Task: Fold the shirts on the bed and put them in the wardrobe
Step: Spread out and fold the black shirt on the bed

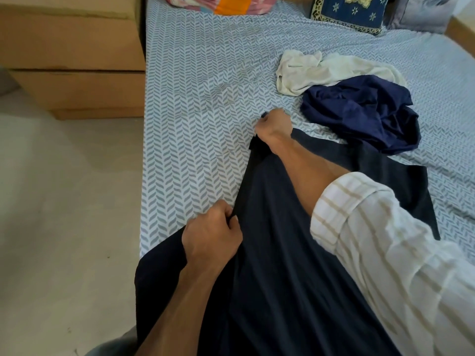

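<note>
On the bed, your left hand and right hand each pinch one long edge of the dark shirt, fingers curled tight on the cloth. You look to be on the first fold. Next, I think, carry that edge across and lay it flat. Past your right fingers, a blue shirt and white shirt wait in a heap.

You're in a home bedroom: a bed with a blue-and-white leaf-print sheet, an embroidered navy cushion and a grey pillow at its head, a folded patchwork quilt, loose shirts on the sheet, wooden furniture beside it, pale tiled floor.
</note>
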